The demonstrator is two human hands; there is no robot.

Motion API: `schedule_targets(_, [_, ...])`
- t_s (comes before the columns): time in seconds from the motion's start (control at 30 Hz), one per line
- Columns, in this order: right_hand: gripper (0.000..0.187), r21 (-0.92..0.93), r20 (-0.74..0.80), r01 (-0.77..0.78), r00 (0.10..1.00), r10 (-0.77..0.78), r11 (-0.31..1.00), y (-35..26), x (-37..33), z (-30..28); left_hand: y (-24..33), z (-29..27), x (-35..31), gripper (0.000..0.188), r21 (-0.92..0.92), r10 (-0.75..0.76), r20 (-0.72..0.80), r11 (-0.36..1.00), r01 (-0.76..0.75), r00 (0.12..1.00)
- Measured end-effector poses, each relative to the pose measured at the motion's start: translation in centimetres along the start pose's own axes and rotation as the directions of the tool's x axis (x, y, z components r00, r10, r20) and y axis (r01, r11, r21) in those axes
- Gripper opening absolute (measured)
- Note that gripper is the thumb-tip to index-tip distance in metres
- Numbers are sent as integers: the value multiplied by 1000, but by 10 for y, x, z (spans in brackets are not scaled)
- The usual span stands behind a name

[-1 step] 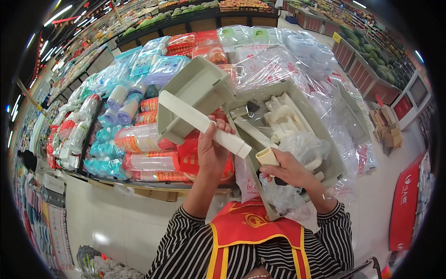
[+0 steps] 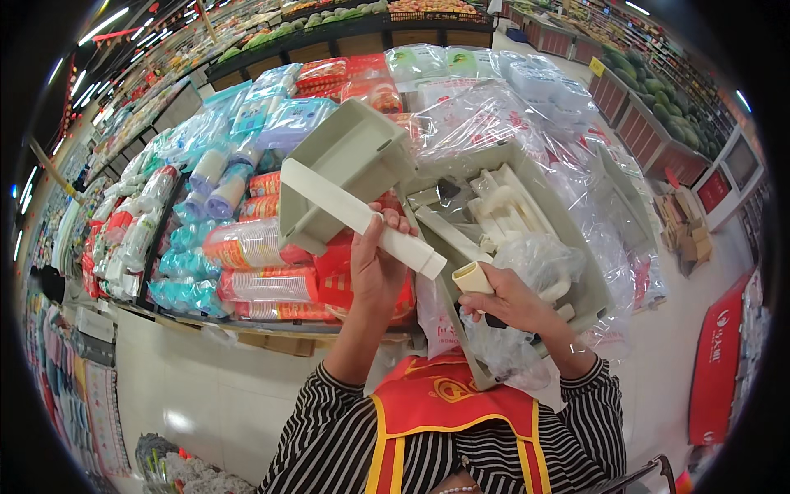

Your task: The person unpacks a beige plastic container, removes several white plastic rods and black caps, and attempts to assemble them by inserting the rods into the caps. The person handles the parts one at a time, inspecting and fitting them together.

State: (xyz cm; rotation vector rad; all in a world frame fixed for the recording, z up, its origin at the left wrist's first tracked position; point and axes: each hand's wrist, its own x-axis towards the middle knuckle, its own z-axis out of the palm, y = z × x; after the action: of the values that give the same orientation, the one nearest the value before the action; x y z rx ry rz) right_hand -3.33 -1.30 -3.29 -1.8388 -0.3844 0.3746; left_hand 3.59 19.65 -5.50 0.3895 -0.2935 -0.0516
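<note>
A shop interior with a pale tiled floor (image 2: 222,375) surrounds a low display table (image 2: 247,331) heaped with packaged goods. Nearest are the person's red apron (image 2: 461,399) with yellow trim and the black-and-white striped sleeves (image 2: 329,412). The right hand (image 2: 518,300) is closed around a short cream hollow piece (image 2: 472,278), pinching it between thumb and fingers, its open end facing the left. The left hand (image 2: 376,255) is wrapped around a long white piece (image 2: 325,198), held slantwise, its stepped lower end near the short piece with a narrow gap between them. Beneath the right hand lies a large grey-green bin (image 2: 591,298) holding pale parts (image 2: 510,206) and a crumpled clear bag (image 2: 539,262). Behind the long piece, a smaller grey-green bin (image 2: 362,132) rests tilted on the goods. Around it are red-and-clear cup packs (image 2: 267,286), teal packs (image 2: 189,296) and, farther back, clear bags with red print (image 2: 469,119). Beyond, flattened cardboard (image 2: 685,222) sits at right, then dark green melons (image 2: 658,103) and produce crates (image 2: 329,18).
</note>
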Motion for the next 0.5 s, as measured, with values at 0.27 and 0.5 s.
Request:
schedule_targets(0.27, [36, -215, -23, 5, 1000, -10, 977, -13, 1, 11, -6, 19, -8, 16, 40, -4, 50, 999, 2, 999])
schedule_targets(0.5, [40, -280, -11, 67, 997, -72, 958, -5, -2, 17, -13, 26, -10, 16, 102, 54, 122, 993, -66, 991])
